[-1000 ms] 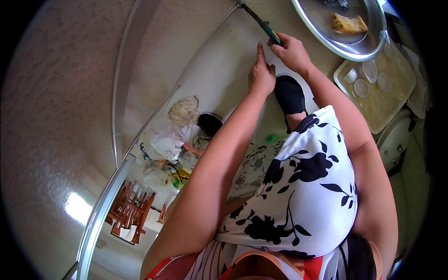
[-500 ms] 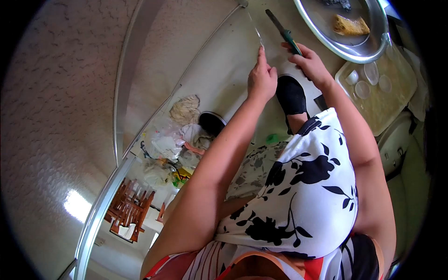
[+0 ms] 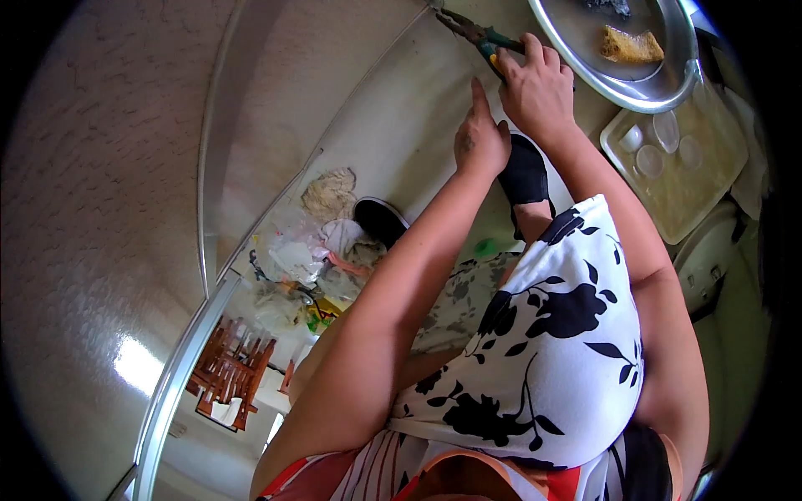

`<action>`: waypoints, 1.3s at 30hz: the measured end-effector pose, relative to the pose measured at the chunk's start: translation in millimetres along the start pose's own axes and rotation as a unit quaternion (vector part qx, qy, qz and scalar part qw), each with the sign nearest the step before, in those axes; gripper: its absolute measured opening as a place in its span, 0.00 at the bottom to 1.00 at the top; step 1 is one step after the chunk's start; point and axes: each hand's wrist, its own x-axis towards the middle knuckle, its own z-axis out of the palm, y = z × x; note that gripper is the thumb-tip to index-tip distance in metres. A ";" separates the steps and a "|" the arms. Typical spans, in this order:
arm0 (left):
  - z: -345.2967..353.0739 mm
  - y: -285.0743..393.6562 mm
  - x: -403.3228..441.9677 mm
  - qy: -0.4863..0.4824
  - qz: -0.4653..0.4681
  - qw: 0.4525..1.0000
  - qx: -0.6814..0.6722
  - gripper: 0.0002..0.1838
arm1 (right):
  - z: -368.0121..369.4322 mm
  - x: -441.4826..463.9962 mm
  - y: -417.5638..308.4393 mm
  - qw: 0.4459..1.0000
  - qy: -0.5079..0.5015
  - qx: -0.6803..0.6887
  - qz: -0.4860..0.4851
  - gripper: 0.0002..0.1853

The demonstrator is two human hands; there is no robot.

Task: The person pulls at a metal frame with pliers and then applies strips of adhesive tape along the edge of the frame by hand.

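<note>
My right hand (image 3: 539, 93) is wrapped around a pair of pliers (image 3: 478, 35) with green and yellow handles. The pliers' dark jaws are slightly parted and point up-left, close to the top end of the thin metal edge strip (image 3: 376, 71). My left hand (image 3: 482, 144) is just below and left of the right one. Its index finger is stretched upward and the thumb stands apart; the other fingers are mostly hidden. Nothing shows between the left thumb and index finger.
A steel basin (image 3: 622, 93) at upper right holds a yellow sponge (image 3: 631, 47) and a grey scrubber. Below it a tray (image 3: 668, 200) bears small clear cups. A crumpled rag (image 3: 330, 194) and plastic bags (image 3: 292, 259) lie at left by my shoe. A glossy panel (image 3: 100, 209) fills the left.
My right hand has turned and moved up-left with the pliers, whose jaws now part near the strip's end. My left hand has shifted slightly right; the thin shiny strand at its fingertip no longer shows.
</note>
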 end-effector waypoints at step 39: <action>-12.1 -36.2 -49.9 0.089 0.063 0.994 -0.006 0.20 | 12.4 -16.9 19.1 0.650 -0.267 0.685 0.192 0.20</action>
